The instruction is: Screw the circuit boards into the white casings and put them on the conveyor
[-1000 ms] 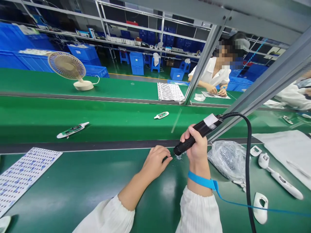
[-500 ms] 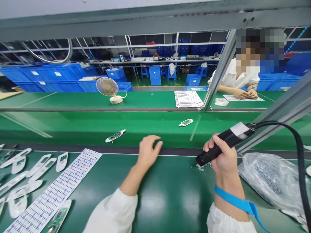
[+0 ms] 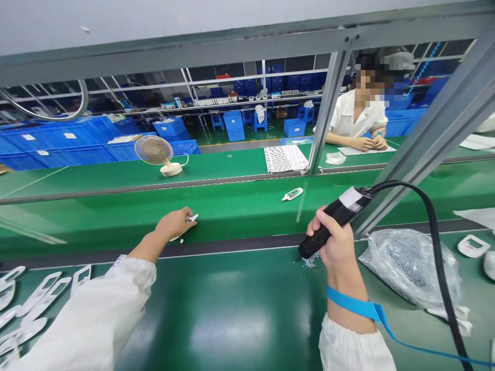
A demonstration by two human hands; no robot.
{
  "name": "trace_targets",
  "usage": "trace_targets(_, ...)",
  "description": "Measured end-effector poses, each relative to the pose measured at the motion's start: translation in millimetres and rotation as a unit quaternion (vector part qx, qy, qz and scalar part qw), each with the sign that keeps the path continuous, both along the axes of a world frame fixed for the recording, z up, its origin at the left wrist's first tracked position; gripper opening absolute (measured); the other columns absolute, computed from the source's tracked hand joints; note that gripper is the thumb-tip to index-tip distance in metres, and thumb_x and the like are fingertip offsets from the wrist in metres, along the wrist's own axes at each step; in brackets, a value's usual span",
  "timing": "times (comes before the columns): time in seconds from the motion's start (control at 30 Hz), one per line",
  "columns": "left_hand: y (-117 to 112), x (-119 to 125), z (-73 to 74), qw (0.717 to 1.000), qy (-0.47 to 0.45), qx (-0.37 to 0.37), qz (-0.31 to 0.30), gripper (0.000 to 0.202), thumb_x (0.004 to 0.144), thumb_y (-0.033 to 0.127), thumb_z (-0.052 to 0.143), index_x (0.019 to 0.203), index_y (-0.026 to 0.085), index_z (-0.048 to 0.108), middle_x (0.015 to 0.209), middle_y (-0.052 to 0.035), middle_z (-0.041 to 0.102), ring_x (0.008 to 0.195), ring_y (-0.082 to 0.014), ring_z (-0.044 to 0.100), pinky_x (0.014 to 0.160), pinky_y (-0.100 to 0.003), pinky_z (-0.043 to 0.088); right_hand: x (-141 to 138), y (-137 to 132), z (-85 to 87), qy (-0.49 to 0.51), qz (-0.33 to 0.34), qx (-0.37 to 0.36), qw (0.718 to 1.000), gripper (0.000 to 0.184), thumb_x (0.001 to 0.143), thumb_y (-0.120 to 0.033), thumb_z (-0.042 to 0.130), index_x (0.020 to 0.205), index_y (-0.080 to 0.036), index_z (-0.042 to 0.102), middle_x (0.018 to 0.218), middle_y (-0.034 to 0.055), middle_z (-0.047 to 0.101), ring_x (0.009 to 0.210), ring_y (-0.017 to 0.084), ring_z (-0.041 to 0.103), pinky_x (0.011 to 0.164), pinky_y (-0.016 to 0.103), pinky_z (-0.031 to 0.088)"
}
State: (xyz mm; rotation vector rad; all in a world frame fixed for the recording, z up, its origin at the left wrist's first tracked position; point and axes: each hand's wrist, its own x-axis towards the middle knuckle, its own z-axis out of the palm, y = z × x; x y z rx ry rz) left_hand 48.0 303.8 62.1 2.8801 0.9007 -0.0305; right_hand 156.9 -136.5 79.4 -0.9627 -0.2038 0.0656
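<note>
Electronics assembly line: a green antistatic bench surface (image 3: 232, 309) with a green conveyor belt (image 3: 96, 221) running just beyond it, blue crates (image 3: 69, 147) stacked in the background. Left hand (image 3: 174, 224) stretched out over the belt, fingers (image 3: 181, 216) bent down onto a small white device (image 3: 192, 218), mostly hidden beneath them; whether they grip it cannot be told. Right hand (image 3: 335, 242) closed firmly around a black electric screwdriver (image 3: 332, 221), tip pointing down just above a scatter of tiny screws (image 3: 311, 260) on the bench. Blue wrist strap (image 3: 348, 301) on the right wrist. Clear plastic bag (image 3: 406, 268) just right of that hand; white plastic casings (image 3: 38, 293) at far left. Co-worker (image 3: 358, 105) across the line, both hands on a printed sheet (image 3: 365, 149).
</note>
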Motion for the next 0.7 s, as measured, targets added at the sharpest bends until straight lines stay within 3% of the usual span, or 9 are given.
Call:
trace_targets(0.07, -14.0, 6.6, 7.3, 1.0, -0.024, 0.007, -0.01, 0.048, 0.078, 0.049, 0.062, 0.117, 0.022, 0.061, 0.098, -0.0095, 0.073, 0.092, -0.0319, 0.067, 0.076, -0.036, 0.049, -0.3, 0.0, 0.6, -0.008, 0.003, 0.0, 1.0, 0.02, 0.075, -0.031, 0.078, 0.079, -0.019, 0.063, 0.054, -0.0028, 0.056, 0.045, 0.016, 0.053, 0.047, 0.029, 0.041)
trace_targets(0.13, -42.9, 9.6, 10.3, 0.996, -0.084, -0.035, -0.02, 0.054, 0.081, 0.054, 0.059, 0.125, 0.023, 0.055, 0.096, -0.0062, 0.071, 0.089, -0.0278, 0.068, 0.075, -0.034, 0.05, -0.9, 0.2, 2.0, -0.022, 0.005, -0.003, 1.0, 0.018, 0.076, -0.03, 0.077, 0.079, -0.019, 0.063, 0.054, -0.0029, 0.056, 0.045, 0.016, 0.053, 0.047, 0.029, 0.041)
trace_targets(0.2, -88.3, 6.6, 4.5, 0.972, -0.171, -0.162, -0.027, 0.053, 0.08, 0.058, 0.06, 0.122, 0.024, 0.057, 0.09, -0.0025, 0.07, 0.08, -0.0233, 0.068, 0.07, -0.032, 0.052, -1.8, 0.4, 4.0, -0.037, 0.006, -0.006, 0.999, 0.017, 0.077, -0.029, 0.077, 0.079, -0.019, 0.063, 0.054, -0.0029, 0.056, 0.045, 0.016, 0.053, 0.047, 0.029, 0.041)
trace_targets(0.27, -144.0, -2.0, -10.1, 0.918, -0.232, -0.321, -0.029, 0.045, 0.08, 0.056, 0.061, 0.11, 0.023, 0.061, 0.089, -0.0016, 0.069, 0.075, -0.021, 0.068, 0.065, -0.031, 0.052, -3.1, 0.8, 6.4, -0.053, 0.008, -0.01, 0.999, 0.016, 0.077, -0.029, 0.076, 0.079, -0.019, 0.063, 0.055, -0.0031, 0.056, 0.046, 0.016, 0.053, 0.047, 0.029, 0.041)
trace_targets(0.3, -171.8, -7.5, -19.2, 0.901, -0.236, -0.362, -0.031, 0.039, 0.082, 0.055, 0.06, 0.103, 0.023, 0.063, 0.087, -0.0014, 0.069, 0.075, -0.0205, 0.067, 0.065, -0.03, 0.052, -4.1, 1.4, 7.6, -0.063, 0.008, -0.012, 0.998, 0.016, 0.078, -0.029, 0.076, 0.079, -0.019, 0.063, 0.055, -0.0032, 0.056, 0.046, 0.015, 0.053, 0.047, 0.029, 0.041)
trace_targets(0.37, -219.3, -18.2, -36.8, 0.898, -0.246, -0.361, -0.053, 0.029, 0.086, 0.05, 0.059, 0.095, 0.023, 0.065, 0.085, -0.0016, 0.069, 0.076, -0.0201, 0.065, 0.068, -0.031, 0.05, -6.6, 3.9, 9.9, -0.086, 0.016, -0.013, 0.996, 0.015, 0.079, -0.029, 0.075, 0.08, -0.02, 0.063, 0.055, -0.0035, 0.055, 0.047, 0.015, 0.053, 0.048, 0.029, 0.041)
trace_targets(0.43, -248.9, -25.6, -49.7, 0.913, -0.251, -0.315, -0.072, 0.024, 0.09, 0.044, 0.055, 0.09, 0.023, 0.066, 0.088, -0.0023, 0.069, 0.08, -0.0206, 0.063, 0.073, -0.033, 0.048, -10.3, 8.9, 11.5, -0.108, 0.025, -0.013, 0.994, 0.014, 0.08, -0.028, 0.075, 0.081, -0.02, 0.062, 0.056, -0.004, 0.055, 0.047, 0.015, 0.054, 0.049, 0.03, 0.042)
trace_targets(0.6, -258.5, -30.1, -59.0, 0.941, -0.219, -0.22, -0.134, 0.023, 0.096, 0.038, 0.051, 0.087, 0.022, 0.065, 0.089, -0.0051, 0.066, 0.088, -0.0244, 0.06, 0.08, -0.039, 0.045, -22.6, 30.6, 11.4, -0.131, 0.052, -0.053, 0.989, 0.015, 0.08, -0.026, 0.076, 0.083, -0.02, 0.063, 0.055, -0.0043, 0.056, 0.048, 0.015, 0.053, 0.051, 0.03, 0.042)
trace_targets(0.7, -255.3, -30.0, -61.0, 0.94, -0.227, -0.177, -0.185, 0.023, 0.096, 0.041, 0.056, 0.104, 0.022, 0.066, 0.1, -0.0064, 0.066, 0.093, -0.026, 0.058, 0.085, -0.042, 0.044, -29.0, 41.9, 9.3, -0.136, 0.057, -0.098, 0.984, 0.016, 0.079, -0.027, 0.077, 0.082, -0.02, 0.064, 0.055, -0.0032, 0.058, 0.049, 0.016, 0.053, 0.053, 0.031, 0.043)
